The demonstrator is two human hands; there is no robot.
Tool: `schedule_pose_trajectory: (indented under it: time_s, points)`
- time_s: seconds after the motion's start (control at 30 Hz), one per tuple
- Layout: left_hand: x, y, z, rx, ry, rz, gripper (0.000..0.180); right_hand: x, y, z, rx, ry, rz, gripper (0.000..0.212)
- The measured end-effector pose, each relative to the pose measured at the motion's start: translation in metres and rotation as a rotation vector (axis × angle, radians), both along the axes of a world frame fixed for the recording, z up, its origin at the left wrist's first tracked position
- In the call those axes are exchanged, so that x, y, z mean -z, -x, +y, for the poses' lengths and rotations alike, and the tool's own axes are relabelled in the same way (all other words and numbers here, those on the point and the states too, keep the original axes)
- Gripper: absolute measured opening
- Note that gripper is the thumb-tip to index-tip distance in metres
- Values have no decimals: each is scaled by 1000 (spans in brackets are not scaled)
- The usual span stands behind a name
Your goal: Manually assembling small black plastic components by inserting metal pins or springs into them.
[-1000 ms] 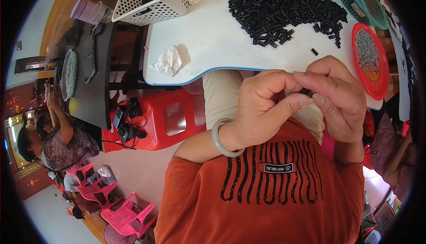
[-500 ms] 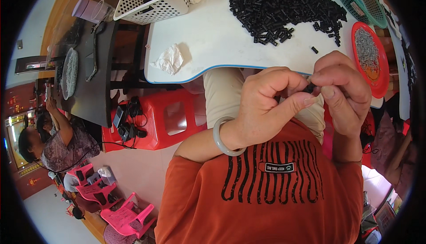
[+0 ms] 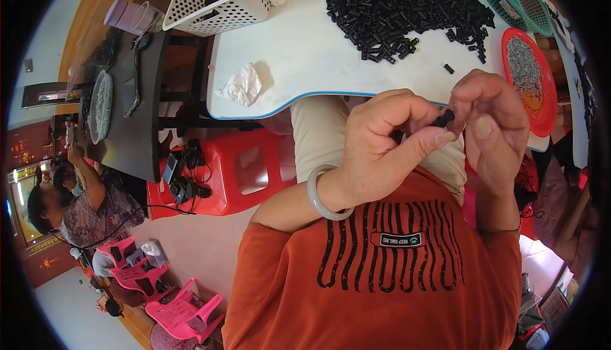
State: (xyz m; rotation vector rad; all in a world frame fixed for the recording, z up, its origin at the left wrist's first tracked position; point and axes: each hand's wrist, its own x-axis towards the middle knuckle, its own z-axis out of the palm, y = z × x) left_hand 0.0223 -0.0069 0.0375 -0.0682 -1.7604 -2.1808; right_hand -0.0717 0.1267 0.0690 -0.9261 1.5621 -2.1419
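Between the thumb and forefinger of my left hand (image 3: 391,143) is a small black cylindrical piece (image 3: 443,119), its end sticking out toward the right. A pale bangle (image 3: 316,192) circles my left wrist. Close beside it, my right hand (image 3: 493,130) has its thumb and curled fingers apart, and I see nothing between them. Both hands are above my lap, just off the table's near edge. Beyond them a big heap of similar black pieces (image 3: 401,16) covers part of the white table (image 3: 299,51). One loose black piece (image 3: 449,69) lies nearer to my right hand.
A red plate (image 3: 546,111) of small silvery parts stands at the right, near a green basket (image 3: 522,9). Crumpled tissue (image 3: 242,86) and a white perforated basket (image 3: 254,3) are on the left. A red stool (image 3: 223,165) holds electronic devices; a person (image 3: 95,207) sits far left.
My right fingers have parted and drawn back from the black piece. It now shows more plainly in my left hand, which has barely moved.
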Motion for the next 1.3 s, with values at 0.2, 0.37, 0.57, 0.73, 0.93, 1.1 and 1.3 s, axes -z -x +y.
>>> schedule_pose_trajectory:
  time_s: [0.2, 0.37, 0.57, 0.73, 0.93, 1.1, 1.3]
  points:
    - [-7, 1, 3, -19, 48, 72, 9, 4, 12, 12, -287, -187, -263, 25]
    - [-1, 5, 3, -60, 157, 139, 12, 11, 7, 6, -400, -162, -584, 17]
    - [0, 9, 8, -100, 263, 204, 11, 31, 8, 9, -499, -103, -792, 11]
    - [6, 11, 12, -117, 267, 224, 10, 29, 2, 10, -428, -88, -764, 9]
    - [7, 12, 10, -111, 303, 220, 10, 28, 3, 8, -436, -67, -731, 15]
    - [12, 16, 8, -103, 273, 220, 10, 29, 4, 7, -414, -64, -712, 18]
    - [20, 16, 3, -140, 223, 207, 11, 29, 3, 1, -428, -134, -716, 20]
